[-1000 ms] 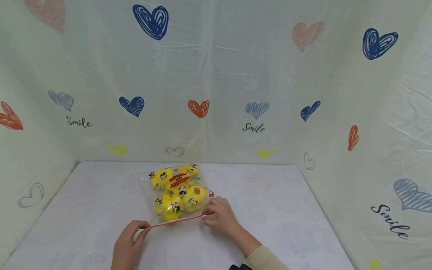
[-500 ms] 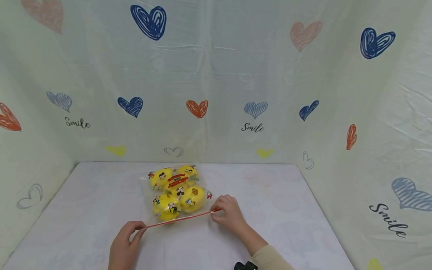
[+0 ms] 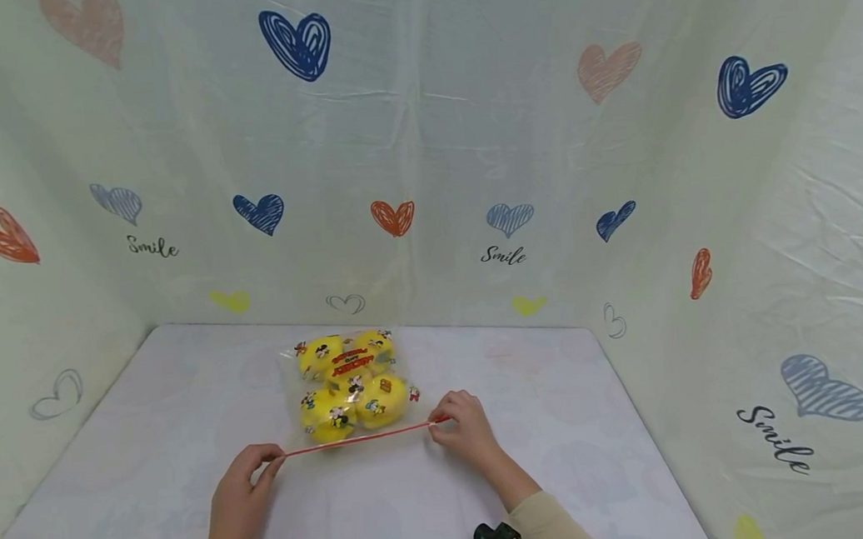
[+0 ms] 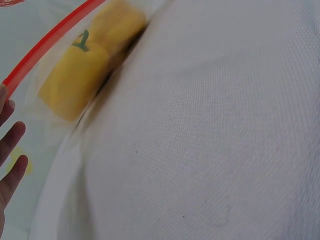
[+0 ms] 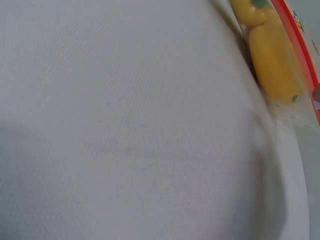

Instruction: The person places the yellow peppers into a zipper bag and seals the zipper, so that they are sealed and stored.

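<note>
A clear zip bag (image 3: 289, 388) with cartoon prints lies on the table, holding several yellow bell peppers (image 3: 329, 414). Along its near edge runs a red zip strip (image 3: 356, 438), stretched almost straight between the two hands. My left hand (image 3: 240, 492) pinches the strip's left end between thumb and forefinger. At the right end, my right hand (image 3: 467, 430) pinches the strip near a small white piece. Green stems show on the peppers (image 4: 75, 80) through the plastic in the left wrist view. Only a fingertip of the right hand enters the right wrist view.
A small black object (image 3: 495, 538) with a metal part lies by the right sleeve (image 3: 551, 528). The white-covered table (image 3: 388, 515) is bordered at the back and sides by a pale curtain (image 3: 422, 136) printed with hearts.
My right hand has moved right along the bag's near edge, and my left hand slightly left. More of the red strip shows between them. The bag stays nearly in place.
</note>
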### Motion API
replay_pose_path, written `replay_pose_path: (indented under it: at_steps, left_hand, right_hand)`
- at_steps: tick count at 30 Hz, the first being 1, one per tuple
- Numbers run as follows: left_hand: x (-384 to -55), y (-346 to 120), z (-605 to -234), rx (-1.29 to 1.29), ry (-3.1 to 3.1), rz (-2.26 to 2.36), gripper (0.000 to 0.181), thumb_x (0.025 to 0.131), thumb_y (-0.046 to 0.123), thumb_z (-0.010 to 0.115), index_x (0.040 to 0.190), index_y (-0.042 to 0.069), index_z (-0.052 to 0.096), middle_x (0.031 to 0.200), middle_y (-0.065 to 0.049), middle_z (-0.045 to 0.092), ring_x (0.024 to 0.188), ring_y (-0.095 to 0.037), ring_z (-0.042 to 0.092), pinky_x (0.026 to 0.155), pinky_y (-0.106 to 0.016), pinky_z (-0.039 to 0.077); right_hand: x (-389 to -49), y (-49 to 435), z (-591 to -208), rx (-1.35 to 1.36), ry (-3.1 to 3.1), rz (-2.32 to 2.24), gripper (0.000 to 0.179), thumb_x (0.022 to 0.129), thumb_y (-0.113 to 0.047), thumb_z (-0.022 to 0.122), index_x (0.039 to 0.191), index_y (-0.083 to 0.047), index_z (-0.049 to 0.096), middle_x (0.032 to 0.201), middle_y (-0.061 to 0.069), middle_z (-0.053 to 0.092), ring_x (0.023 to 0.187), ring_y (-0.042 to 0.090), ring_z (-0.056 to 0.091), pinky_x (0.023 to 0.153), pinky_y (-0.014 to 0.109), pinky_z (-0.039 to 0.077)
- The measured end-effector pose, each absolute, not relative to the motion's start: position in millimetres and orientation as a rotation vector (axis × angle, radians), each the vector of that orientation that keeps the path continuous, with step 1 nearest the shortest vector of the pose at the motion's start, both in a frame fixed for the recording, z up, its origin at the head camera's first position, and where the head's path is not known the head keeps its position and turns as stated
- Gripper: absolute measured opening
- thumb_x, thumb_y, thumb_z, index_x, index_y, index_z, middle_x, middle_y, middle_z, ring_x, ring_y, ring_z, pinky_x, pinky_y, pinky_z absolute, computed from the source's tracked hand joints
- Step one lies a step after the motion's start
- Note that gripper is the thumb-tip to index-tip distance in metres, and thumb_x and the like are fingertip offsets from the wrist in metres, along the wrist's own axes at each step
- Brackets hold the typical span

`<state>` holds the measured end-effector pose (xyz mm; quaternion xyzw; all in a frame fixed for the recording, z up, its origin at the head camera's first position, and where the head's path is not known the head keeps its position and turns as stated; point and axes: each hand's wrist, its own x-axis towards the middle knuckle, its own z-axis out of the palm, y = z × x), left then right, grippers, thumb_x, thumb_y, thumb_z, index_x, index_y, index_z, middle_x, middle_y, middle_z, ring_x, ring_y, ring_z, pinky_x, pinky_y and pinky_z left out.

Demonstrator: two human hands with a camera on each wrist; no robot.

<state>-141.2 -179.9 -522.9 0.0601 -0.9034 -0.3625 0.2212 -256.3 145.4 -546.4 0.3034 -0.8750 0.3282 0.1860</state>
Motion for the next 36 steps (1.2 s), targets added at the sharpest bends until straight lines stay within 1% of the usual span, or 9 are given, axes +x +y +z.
replay_pose_path:
  at_steps: [5, 16, 24, 28, 32, 36]
  left_hand:
    - [-142, -181, -524, 0.180, -2.496, -1.005, 0.012, 0.085, -0.002, 0.070, 0.093, 0.005, 0.065, 0.090, -0.007, 0.064, 0.090, -0.028, 0.061, 0.081, -0.052, 0.050]
    - [-142, -181, -523, 0.194, -2.502, -0.996, 0.011, 0.085, -0.002, 0.070, 0.092, 0.004, 0.065, 0.090, -0.007, 0.064, 0.089, -0.028, 0.061, 0.081, -0.052, 0.049]
    - [-143, -181, -524, 0.192, -2.507, -0.994, 0.011, 0.085, -0.001, 0.070, 0.092, 0.004, 0.065, 0.090, -0.007, 0.065, 0.090, -0.029, 0.062, 0.081, -0.053, 0.049]
    - [-141, -184, -526, 0.182, -2.519, -0.990, 0.011, 0.085, 0.000, 0.071, 0.092, 0.005, 0.065, 0.090, -0.006, 0.065, 0.089, -0.028, 0.062, 0.080, -0.052, 0.050]
    - [-136, -190, -527, 0.162, -2.591, -0.981, 0.010, 0.086, 0.001, 0.070, 0.092, 0.007, 0.066, 0.091, -0.005, 0.065, 0.090, -0.027, 0.062, 0.080, -0.051, 0.051]
    - [-133, -195, -526, 0.152, -2.706, -1.008, 0.010, 0.088, 0.004, 0.069, 0.097, 0.006, 0.066, 0.095, -0.005, 0.065, 0.093, -0.027, 0.062, 0.081, -0.050, 0.051]
  right_hand:
    - [-258, 150, -548, 0.881, -2.394, 0.900, 0.015, 0.069, -0.009, 0.081, 0.077, -0.016, 0.072, 0.078, -0.008, 0.057, 0.079, 0.012, 0.051, 0.068, 0.029, 0.040]
    - [-262, 158, -551, 0.888, -2.358, 0.881, 0.019, 0.065, -0.007, 0.082, 0.076, -0.017, 0.071, 0.077, -0.009, 0.057, 0.078, 0.012, 0.051, 0.068, 0.027, 0.038]
    - [-263, 159, -550, 0.884, -2.377, 0.859, 0.019, 0.066, -0.008, 0.083, 0.075, -0.019, 0.071, 0.078, -0.010, 0.056, 0.078, 0.011, 0.051, 0.067, 0.029, 0.039]
    - [-260, 158, -547, 0.888, -2.410, 0.861, 0.017, 0.067, -0.008, 0.082, 0.076, -0.018, 0.070, 0.078, -0.010, 0.056, 0.078, 0.012, 0.051, 0.069, 0.030, 0.040]
    - [-257, 158, -543, 0.887, -2.507, 0.853, 0.013, 0.073, -0.011, 0.081, 0.079, -0.018, 0.071, 0.079, -0.011, 0.056, 0.080, 0.011, 0.051, 0.072, 0.030, 0.042]
    - [-251, 161, -540, 0.876, -2.597, 0.847, 0.013, 0.076, -0.013, 0.080, 0.083, -0.018, 0.071, 0.082, -0.011, 0.056, 0.083, 0.011, 0.052, 0.075, 0.032, 0.044]
